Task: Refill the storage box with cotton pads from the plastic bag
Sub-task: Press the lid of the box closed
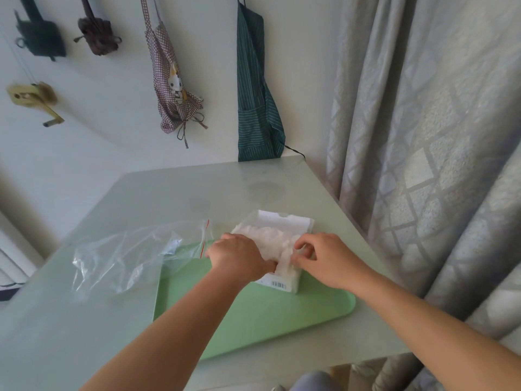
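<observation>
Soft, diffuse daylight fills the view, bright but muted, with a cool cast. The bench [197,193] shows a dull sheen and only faint shadows. Small highlights glint on the plastic bag [121,258]. Wide-angle distortion bends the curtain [423,136]; corners look soft.

Left hand [239,256]: bare
Right hand [324,258]: bare
Forearms [174,320]: bare up to the frame edge
Lap [313,380]: bluish-grey cloth at the bottom edge

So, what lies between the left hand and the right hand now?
In the head view, a heap of white cotton pads lies between the left hand and the right hand, inside the clear storage box on the green tray.
</observation>
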A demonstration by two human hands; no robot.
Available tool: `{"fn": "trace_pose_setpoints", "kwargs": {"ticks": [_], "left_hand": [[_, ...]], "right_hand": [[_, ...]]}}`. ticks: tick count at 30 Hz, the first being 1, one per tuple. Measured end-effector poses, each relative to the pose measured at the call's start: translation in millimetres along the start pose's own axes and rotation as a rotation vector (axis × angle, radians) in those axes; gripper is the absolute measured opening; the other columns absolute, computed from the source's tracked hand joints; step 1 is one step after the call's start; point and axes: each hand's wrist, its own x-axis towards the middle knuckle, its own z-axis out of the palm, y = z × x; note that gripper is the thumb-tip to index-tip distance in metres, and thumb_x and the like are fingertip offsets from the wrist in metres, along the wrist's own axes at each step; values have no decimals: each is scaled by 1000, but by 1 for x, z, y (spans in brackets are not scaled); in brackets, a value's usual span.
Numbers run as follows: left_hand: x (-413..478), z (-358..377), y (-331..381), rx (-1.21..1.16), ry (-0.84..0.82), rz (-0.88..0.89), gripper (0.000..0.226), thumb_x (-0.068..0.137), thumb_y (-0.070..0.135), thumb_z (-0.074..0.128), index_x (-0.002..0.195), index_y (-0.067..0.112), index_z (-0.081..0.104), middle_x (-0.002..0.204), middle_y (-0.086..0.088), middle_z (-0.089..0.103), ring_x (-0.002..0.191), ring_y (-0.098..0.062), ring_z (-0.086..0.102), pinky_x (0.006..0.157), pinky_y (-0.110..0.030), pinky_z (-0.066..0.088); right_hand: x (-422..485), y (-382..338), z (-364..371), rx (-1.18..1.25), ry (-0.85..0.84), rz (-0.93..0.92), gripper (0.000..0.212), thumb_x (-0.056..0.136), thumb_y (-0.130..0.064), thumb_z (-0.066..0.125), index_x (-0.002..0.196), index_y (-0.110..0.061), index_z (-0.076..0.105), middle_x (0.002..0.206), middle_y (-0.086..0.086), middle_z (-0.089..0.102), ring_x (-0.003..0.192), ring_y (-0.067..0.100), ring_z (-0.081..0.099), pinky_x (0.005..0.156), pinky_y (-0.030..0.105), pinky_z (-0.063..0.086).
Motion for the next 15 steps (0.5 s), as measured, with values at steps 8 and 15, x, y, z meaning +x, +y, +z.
{"fn": "trace_pose_setpoints", "kwargs": {"ticks": [8, 15], "left_hand": [[-13, -11, -41, 92, 174, 176, 73, 83, 77, 41, 124, 18, 57, 132, -9, 47, 121, -29, 45, 82, -38, 44], [12, 0, -49, -89, 31, 475, 60, 93, 59, 48, 148, 45, 28, 134, -9, 38, 109, -36, 59, 100, -43, 44]], "right_hand": [[8, -25, 1, -44, -86, -46, 26, 82, -19, 70, 108, -25, 69, 79, -7, 64, 71, 9, 57, 69, 21, 45], [20, -47, 24, -276, -178, -69, 27, 84, 0, 55, 97, -14, 74, 92, 5, 72, 84, 24, 69, 76, 34, 57]]}}
